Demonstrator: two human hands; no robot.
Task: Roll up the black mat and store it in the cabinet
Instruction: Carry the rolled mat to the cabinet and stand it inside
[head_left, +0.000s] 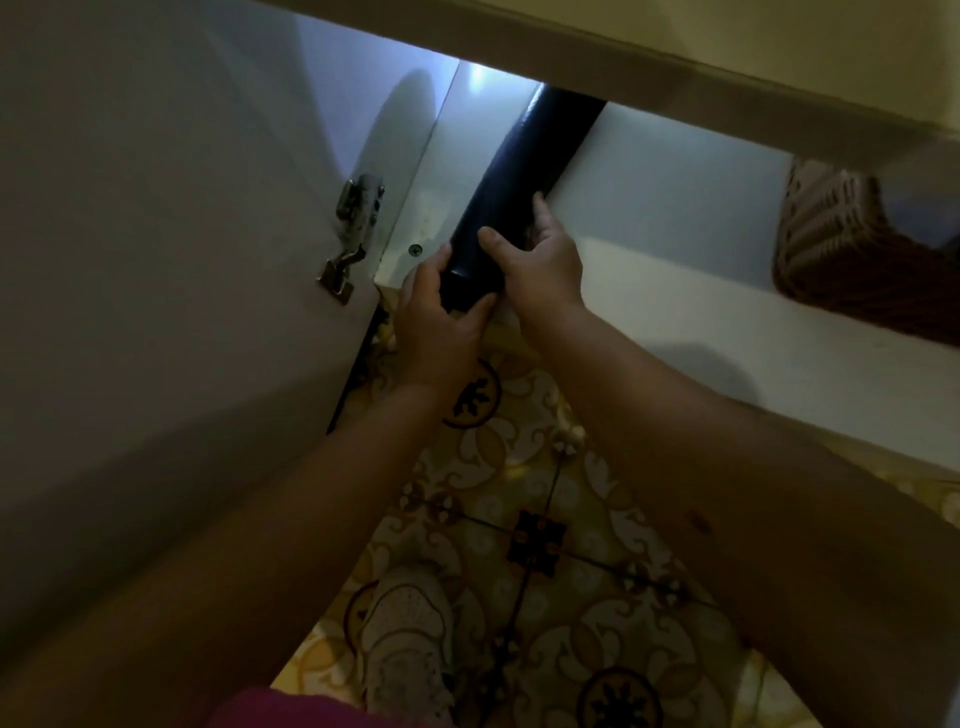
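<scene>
The black mat (524, 166) is rolled into a tight tube and lies lengthwise on the white cabinet shelf (675, 208), its far end hidden under the shelf above. My left hand (441, 317) cups the tube's near end at the shelf's front edge. On the tube's right side, a little farther in, my right hand (540, 260) wraps it with the thumb across the top. The open cabinet door (171, 234) stands to the left.
A metal hinge (350, 234) sits on the door's inner face close to my left hand. A brown woven basket (841, 239) rests on the shelf at the right. Patterned floor tiles (545, 519) and my shoe (410, 634) lie below.
</scene>
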